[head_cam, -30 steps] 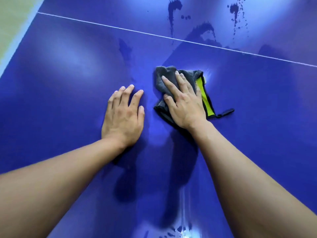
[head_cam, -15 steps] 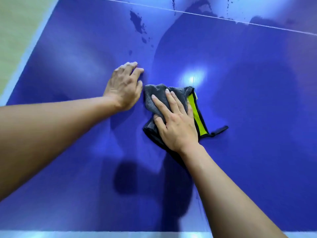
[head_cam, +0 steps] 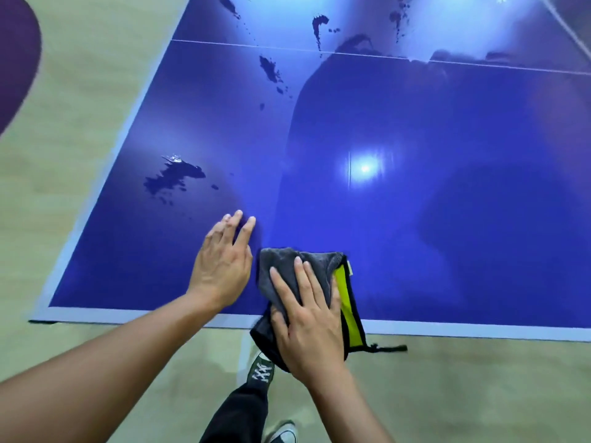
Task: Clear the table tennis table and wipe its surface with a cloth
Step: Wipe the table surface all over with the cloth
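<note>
The blue table tennis table (head_cam: 415, 219) fills the view, its white near edge running across the lower middle. A grey cloth with a yellow-green side and black trim (head_cam: 281, 273) lies at that near edge, partly hanging over it. My right hand (head_cam: 307, 321) presses flat on the cloth with straight fingers. Just left of the cloth, my left hand (head_cam: 224, 266) rests flat on the table surface. Wet dark patches sit on the table: one at the left (head_cam: 174, 180), another farther back (head_cam: 270, 70).
More splashes (head_cam: 319, 27) lie near the white line (head_cam: 383, 55) at the far end. The pale floor (head_cam: 64, 123) shows left of and below the table. My leg and sneaker (head_cam: 260, 372) stand below the near edge.
My right hand has dragged the cloth toward me from mid-table to the near edge. The left hand has come back with it and stays flat beside the cloth.
</note>
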Demonstrator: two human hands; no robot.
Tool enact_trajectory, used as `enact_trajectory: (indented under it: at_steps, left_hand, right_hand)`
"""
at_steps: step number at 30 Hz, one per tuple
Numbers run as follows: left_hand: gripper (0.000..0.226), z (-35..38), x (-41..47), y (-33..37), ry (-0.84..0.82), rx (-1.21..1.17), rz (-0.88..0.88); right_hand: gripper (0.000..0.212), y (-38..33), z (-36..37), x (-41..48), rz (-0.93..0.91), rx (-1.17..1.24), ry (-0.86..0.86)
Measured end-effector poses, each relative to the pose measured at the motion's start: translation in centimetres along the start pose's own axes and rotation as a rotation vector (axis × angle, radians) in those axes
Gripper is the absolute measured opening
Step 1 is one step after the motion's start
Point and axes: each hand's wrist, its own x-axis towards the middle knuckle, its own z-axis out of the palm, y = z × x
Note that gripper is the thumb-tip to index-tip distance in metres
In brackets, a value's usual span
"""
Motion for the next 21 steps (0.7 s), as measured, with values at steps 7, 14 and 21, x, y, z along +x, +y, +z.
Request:
enact_trajectory:
  at_steps: [7,14,21]
  left_hand:
    - [0.055,-2.1,0.2,-2.0,-0.096,0.001,0.109]
    - [0.05,-3.1,4.4,-4.2,0.004,-0.038,0.066]
    - [0.044,-3.3,16.7,-8.0,0.077,0.007,0.076]
  right_hand:
    - [0.058,-1.3,0.8,1.7,0.031,-0.041,0.039]
    - [0.057,-1.1,0.8,10.7,0.009,0.011,0.026]
    - [0.056,1.2,0.7,25.1,0.086,-0.036,0.05]
